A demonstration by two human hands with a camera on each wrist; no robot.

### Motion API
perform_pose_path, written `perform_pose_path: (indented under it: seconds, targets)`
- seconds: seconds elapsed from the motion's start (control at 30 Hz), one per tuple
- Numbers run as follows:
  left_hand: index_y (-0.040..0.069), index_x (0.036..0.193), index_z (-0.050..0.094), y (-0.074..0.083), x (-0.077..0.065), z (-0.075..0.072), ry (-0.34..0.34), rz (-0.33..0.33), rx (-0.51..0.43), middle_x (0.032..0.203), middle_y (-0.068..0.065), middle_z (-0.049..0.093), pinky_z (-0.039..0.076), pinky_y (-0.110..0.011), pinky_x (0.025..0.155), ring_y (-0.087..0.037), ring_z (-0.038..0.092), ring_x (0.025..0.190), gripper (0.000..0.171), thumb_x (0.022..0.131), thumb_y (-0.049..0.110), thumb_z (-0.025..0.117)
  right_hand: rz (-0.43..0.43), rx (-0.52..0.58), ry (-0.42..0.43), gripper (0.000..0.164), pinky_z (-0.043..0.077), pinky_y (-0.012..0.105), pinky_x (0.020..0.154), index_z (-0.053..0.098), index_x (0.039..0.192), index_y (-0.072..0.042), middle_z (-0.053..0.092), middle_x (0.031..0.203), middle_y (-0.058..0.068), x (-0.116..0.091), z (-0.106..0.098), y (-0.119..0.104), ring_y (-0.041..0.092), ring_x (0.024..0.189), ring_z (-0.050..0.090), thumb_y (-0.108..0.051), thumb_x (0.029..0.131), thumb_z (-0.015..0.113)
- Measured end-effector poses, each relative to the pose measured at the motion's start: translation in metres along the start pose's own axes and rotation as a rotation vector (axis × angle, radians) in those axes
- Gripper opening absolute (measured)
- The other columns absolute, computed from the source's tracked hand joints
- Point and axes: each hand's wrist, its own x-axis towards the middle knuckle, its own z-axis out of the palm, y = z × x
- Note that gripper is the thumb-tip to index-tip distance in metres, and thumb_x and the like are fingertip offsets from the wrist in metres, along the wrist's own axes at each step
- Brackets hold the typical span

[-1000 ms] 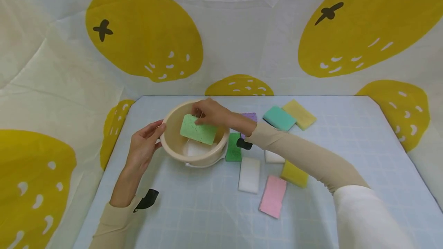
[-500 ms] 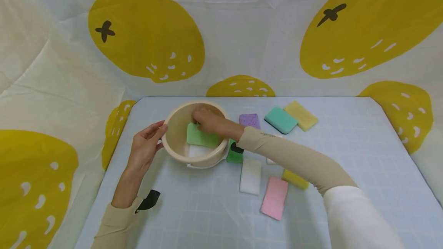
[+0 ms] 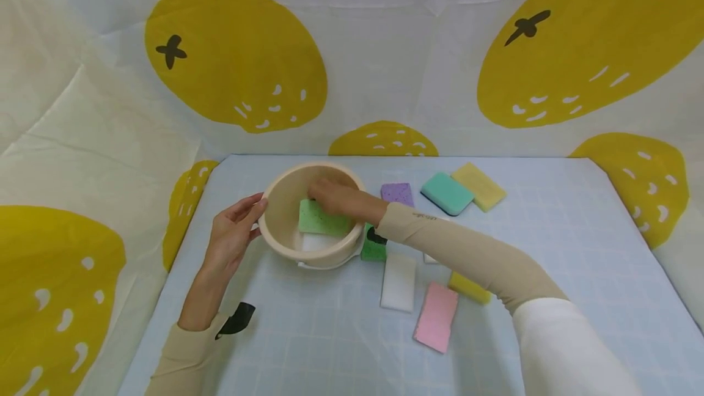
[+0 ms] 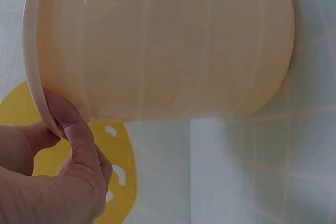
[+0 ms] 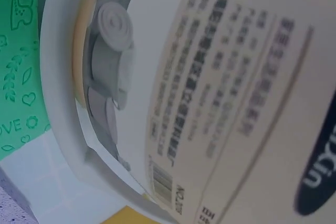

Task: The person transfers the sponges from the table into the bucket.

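In the head view my left hand [image 3: 231,237] pinches the left rim of a cream plastic bucket [image 3: 282,216]. The left wrist view shows its thumb and fingers on either side of the rim, beside the ribbed bucket wall [image 4: 168,45]. My right hand [image 3: 337,197] reaches inside the bucket, fingers curled at the upper edge of a light green sponge [image 3: 321,219]; the fingertips are partly hidden. Below that sponge lies a white block [image 3: 318,242]. The right wrist view shows no hand, only the bucket's printed outer wall [image 5: 210,87] and a green sponge [image 5: 18,72] outside it.
Right of the bucket lie a purple sponge [image 3: 397,194], a teal sponge [image 3: 447,193] and a pale yellow sponge [image 3: 478,186]. Nearer are a white sponge [image 3: 398,283], a pink sponge [image 3: 436,318] and a yellow sponge [image 3: 470,288]. The right sleeve [image 3: 473,246] partly covers another white piece.
My right hand has lowered the light green sponge deeper into the bucket, then stayed nearly still over the last half second. The left hand has kept its hold on the rim.
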Motion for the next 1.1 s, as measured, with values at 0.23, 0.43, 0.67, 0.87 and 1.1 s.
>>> perform_pose_path:
  seconds: [0.23, 0.43, 0.67, 0.87, 1.1]
  targets:
    - [0.013, 0.141, 0.063, 0.0, -0.001, 0.001, 0.009, -0.004, 0.011, 0.128, -0.003, 0.064, 0.058, -0.02, 0.083, -0.016, 0.061, 0.104, 0.06, 0.093, 0.047, 0.074, 0.017, -0.053, -0.126, 0.031, 0.039, 0.033, 0.11, 0.064, 0.13, -0.005, 0.062, 0.122, 0.01, 0.001, -0.003, 0.002, 0.023, 0.11, 0.05, 0.002, 0.105, 0.047]
    - [0.012, 0.142, 0.062, 0.001, -0.002, 0.0, -0.001, -0.001, 0.011, 0.13, -0.005, 0.064, 0.058, -0.02, 0.083, -0.014, 0.061, 0.103, 0.06, 0.093, 0.046, 0.073, -0.041, -0.122, -0.18, 0.043, 0.038, 0.031, 0.11, 0.062, 0.136, -0.007, 0.061, 0.126, 0.008, 0.004, -0.007, 0.008, 0.022, 0.112, 0.048, 0.009, 0.099, 0.048]
    - [0.014, 0.142, 0.062, 0.003, -0.003, 0.002, 0.008, -0.031, 0.021, 0.134, -0.006, 0.062, 0.057, -0.019, 0.083, -0.016, 0.061, 0.106, 0.061, 0.093, 0.048, 0.073, -0.091, -0.122, -0.173, 0.038, 0.041, 0.034, 0.109, 0.059, 0.138, -0.003, 0.062, 0.13, 0.011, 0.001, -0.015, 0.008, 0.024, 0.116, 0.052, -0.002, 0.101, 0.059]
    - [0.017, 0.142, 0.062, 0.004, -0.001, 0.003, 0.023, -0.05, 0.038, 0.138, -0.004, 0.061, 0.057, -0.019, 0.085, -0.017, 0.06, 0.11, 0.062, 0.091, 0.051, 0.073, -0.148, 0.028, -0.089, 0.033, 0.046, 0.031, 0.102, 0.062, 0.133, 0.0, 0.065, 0.125, 0.013, -0.009, -0.025, 0.011, 0.024, 0.115, 0.057, -0.009, 0.102, 0.062]
    - [0.016, 0.142, 0.062, 0.004, -0.003, 0.004, 0.028, -0.05, 0.017, 0.139, -0.005, 0.06, 0.056, -0.019, 0.086, -0.016, 0.061, 0.109, 0.064, 0.09, 0.05, 0.074, -0.249, 0.236, -0.003, 0.025, 0.053, 0.024, 0.093, 0.064, 0.125, 0.005, 0.069, 0.115, 0.014, -0.028, -0.04, 0.019, 0.022, 0.105, 0.063, -0.006, 0.102, 0.063]
